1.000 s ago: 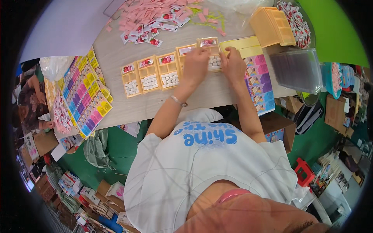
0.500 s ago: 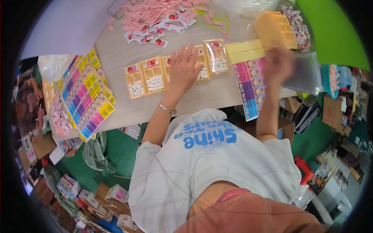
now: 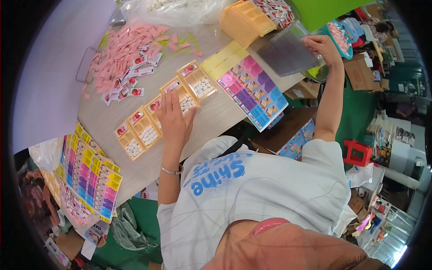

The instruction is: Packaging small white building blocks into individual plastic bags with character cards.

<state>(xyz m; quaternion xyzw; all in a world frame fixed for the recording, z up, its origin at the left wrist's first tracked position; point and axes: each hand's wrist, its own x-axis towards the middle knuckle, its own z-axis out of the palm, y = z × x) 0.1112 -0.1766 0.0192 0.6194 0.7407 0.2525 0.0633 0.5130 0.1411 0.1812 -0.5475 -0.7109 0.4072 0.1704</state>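
My left hand (image 3: pixel 173 118) lies flat with fingers extended over the middle of a slanting row of yellow compartment trays (image 3: pixel 145 120). The trays hold white pellets (image 3: pixel 147 135) in their near compartments and small strawberry-printed sachets (image 3: pixel 137 117) in their far ones. A clear cover shines over the rightmost tray (image 3: pixel 198 81). Out to the right, my right hand (image 3: pixel 325 48) pinches the edge of a clear plastic cover at the stack of clear covers (image 3: pixel 288 51). Whether one or several covers are between the fingers is hidden.
Printed colourful cards (image 3: pixel 254 85) lie right of the trays, and more cards (image 3: pixel 90 173) at the left. Pink sachets (image 3: pixel 128 49) are heaped at the back. Stacked yellow trays (image 3: pixel 245 22), a bowl of red-and-white sachets (image 3: pixel 275 12) and a turquoise basket (image 3: pixel 339 40) stand at the far right.
My right hand has moved right, from above the printed cards to the clear covers, and now pinches there. My left hand stays over the tray row. The whole view has turned.
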